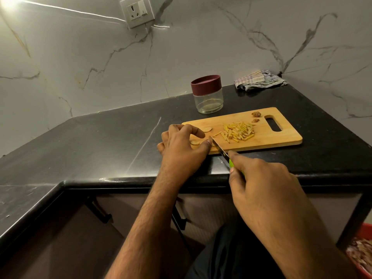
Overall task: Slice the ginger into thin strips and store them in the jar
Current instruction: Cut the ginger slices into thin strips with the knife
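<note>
A dark polished bench [100, 141] is seen. On it a wooden cutting board [281, 137] is laid, with a lidded jar [208, 95] at its 11 o'clock and a crumpled cloth [259, 79] at 1 o'clock.

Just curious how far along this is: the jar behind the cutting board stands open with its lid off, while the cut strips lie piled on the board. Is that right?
Not quite. In the head view the jar has its maroon lid on. The strips do lie piled on the cutting board.

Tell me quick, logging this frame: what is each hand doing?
Left hand: fingertips pinning a ginger slice on the cutting board.
Right hand: gripping the knife.
</note>
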